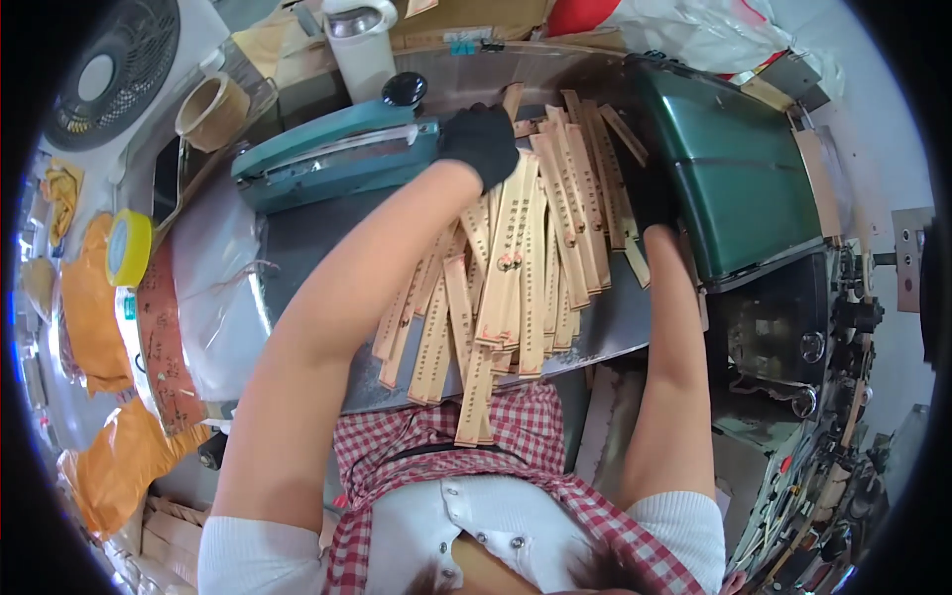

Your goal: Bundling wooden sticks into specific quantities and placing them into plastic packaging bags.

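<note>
Head view: nearest, a red-and-white checked apron [372, 436] is worn over a white ribbed top [416, 521], and the lowest end of one strip is seen in front of the apron cloth. Beyond it, a large heap of long, tan strips [506, 263], printed with dark characters and small red marks, is spread across the middle of the grey worktop [617, 322]; the strips are overlapped and fanned, with several ends pushed past the near edge. To the left, clear plastic bags [213, 317] are laid flat, with a yellow roll of tape [129, 248] stood on its rim near them. Farther in, the heap is flanked by the hands, both covered by dark gloves: the left hand [478, 147] is placed at its upper left, the right hand [651, 193] just beside its right side. The fingers are largely hidden, so whether either hand is closed on a strip cannot be told. Left of the left hand, a teal sealer [327, 183] with a black knob is set; right of the right hand, a green metal housing [739, 174]. At the back, a white flask [359, 55] and a fan [111, 74] are seen.
</note>
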`<act>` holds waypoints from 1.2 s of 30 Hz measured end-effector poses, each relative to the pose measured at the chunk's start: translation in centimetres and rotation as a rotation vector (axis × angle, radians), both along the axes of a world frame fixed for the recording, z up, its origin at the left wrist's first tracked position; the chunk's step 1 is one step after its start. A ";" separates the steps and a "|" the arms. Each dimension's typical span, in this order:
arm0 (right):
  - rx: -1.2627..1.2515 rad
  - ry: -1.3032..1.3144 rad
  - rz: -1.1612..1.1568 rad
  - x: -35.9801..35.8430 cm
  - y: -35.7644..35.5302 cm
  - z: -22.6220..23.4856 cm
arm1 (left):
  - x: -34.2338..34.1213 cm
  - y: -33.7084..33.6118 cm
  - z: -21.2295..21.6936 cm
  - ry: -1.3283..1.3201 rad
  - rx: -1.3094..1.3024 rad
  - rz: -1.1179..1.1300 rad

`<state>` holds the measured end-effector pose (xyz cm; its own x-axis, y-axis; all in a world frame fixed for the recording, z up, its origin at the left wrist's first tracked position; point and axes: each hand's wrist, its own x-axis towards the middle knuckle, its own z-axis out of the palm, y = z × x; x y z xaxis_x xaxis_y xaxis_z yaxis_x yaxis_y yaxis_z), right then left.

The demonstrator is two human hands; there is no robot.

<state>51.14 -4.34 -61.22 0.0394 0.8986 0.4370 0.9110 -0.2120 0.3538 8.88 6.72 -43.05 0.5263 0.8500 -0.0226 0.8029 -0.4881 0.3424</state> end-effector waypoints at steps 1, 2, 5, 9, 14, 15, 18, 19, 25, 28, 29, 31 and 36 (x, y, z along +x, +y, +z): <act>-0.034 0.119 0.032 -8.7 2.9 0.6 | -1.8 3.0 -2.3 0.104 -0.085 0.060; -0.072 0.195 0.015 -15.6 4.3 4.5 | -2.1 4.7 -3.8 0.164 -0.174 0.070; 0.010 0.589 -0.099 -17.4 2.0 8.6 | 1.6 6.2 -4.6 0.215 -0.205 0.018; -0.052 1.128 -0.168 -20.0 2.4 10.2 | 4.1 8.9 -6.0 0.141 -0.301 -0.001; -0.232 1.104 -0.096 -24.6 1.7 10.7 | 4.7 9.0 -3.6 -0.162 0.544 -0.095; -0.221 0.944 -0.152 -23.8 1.3 9.7 | 5.0 8.2 -2.0 -0.170 0.661 -0.147; -0.253 1.058 -0.247 -21.5 -0.2 10.4 | 5.3 4.3 3.0 -0.056 0.846 -0.193; -0.193 0.910 -0.254 -19.3 -1.4 8.7 | 5.2 2.0 4.8 0.048 0.902 -0.205; -0.117 0.676 -0.349 -23.3 -7.0 11.2 | -10.5 -7.7 -2.1 -0.499 0.520 0.045; -0.093 0.780 -0.361 -28.6 -8.4 10.0 | -13.6 -12.4 -9.6 -0.122 0.473 0.363; 0.117 0.740 -0.261 -30.7 -8.7 9.0 | -12.4 -13.5 -9.7 -0.165 0.418 0.371; 0.196 1.106 -0.137 -35.5 -8.8 8.6 | -9.7 -15.3 -8.9 -0.305 0.186 0.386; -0.123 2.175 0.104 -40.3 -8.5 11.3 | -9.9 -15.1 -6.1 -0.807 -0.500 0.489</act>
